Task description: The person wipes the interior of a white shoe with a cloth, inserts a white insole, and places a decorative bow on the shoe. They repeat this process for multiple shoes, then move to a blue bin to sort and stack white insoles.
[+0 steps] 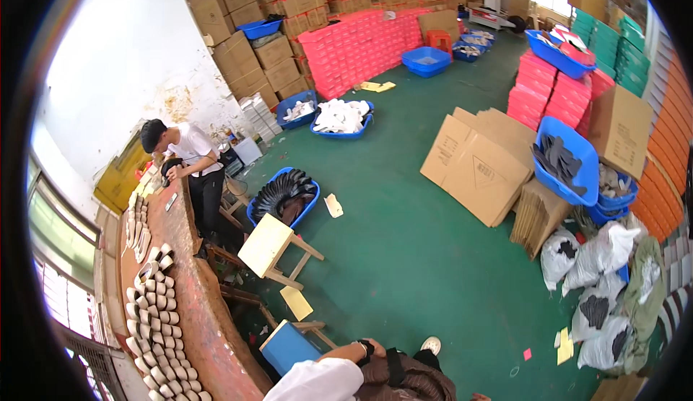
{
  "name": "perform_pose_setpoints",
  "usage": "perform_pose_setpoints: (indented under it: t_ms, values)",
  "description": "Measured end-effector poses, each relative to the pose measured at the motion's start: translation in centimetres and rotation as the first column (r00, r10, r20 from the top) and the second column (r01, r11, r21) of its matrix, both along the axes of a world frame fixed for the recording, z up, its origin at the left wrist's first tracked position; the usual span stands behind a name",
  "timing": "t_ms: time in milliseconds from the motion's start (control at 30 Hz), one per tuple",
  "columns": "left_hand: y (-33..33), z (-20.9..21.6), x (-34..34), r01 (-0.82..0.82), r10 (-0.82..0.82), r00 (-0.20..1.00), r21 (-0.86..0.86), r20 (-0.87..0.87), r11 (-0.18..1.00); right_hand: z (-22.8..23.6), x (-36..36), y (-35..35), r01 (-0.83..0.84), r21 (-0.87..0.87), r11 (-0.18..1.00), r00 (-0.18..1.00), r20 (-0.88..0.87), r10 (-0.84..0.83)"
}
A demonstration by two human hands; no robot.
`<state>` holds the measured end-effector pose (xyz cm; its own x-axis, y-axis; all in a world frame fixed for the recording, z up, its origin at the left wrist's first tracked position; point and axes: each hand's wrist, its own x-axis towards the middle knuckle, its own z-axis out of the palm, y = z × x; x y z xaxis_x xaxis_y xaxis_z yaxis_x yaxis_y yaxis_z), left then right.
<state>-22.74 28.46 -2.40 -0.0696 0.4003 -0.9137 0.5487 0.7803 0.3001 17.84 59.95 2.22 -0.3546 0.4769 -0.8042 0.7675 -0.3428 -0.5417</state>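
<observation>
From the lower edge my left arm reaches out in a white sleeve, a dark band around its wrist. My left hand is closed at the upper edge of a brown, ribbed, soft-looking bundle with a black strip across it. Its fingers show only small and partly hidden. The bundle is in front of my body, cut off by the lower edge. Of my right hand only a sliver shows, right of the bundle; its fingers cannot be made out. Beyond the bundle, my foot in a white shoe stands on the green floor.
At left, a long workbench bears rows of shoes; a co-worker bends over it. Stools and a blue tub of black pieces stand beside it. Cartons, tubs and white sacks line the right.
</observation>
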Motion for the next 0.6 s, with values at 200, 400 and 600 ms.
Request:
perform_pose_setpoints:
  t_ms: [200,400,600]
  values:
    - [6.5,7.6,-0.9,-0.230,0.211,0.942,-0.043,-0.260,0.972,-2.6,-10.5,15.5,-0.953,0.186,0.241,0.288,0.294,0.911]
    - [3.9,12.8,-4.2,-0.722,0.736,0.643,0.152,-0.214,0.675,-5.5,-30.2,25.9,-0.774,0.414,0.479,0.530,0.012,0.848]
    - [-1.3,6.1,-8.7,-0.881,0.915,0.387,0.244,-0.119,0.404,-1.7,-50.7,24.1,-0.668,0.737,-0.101,0.022,0.156,0.988]
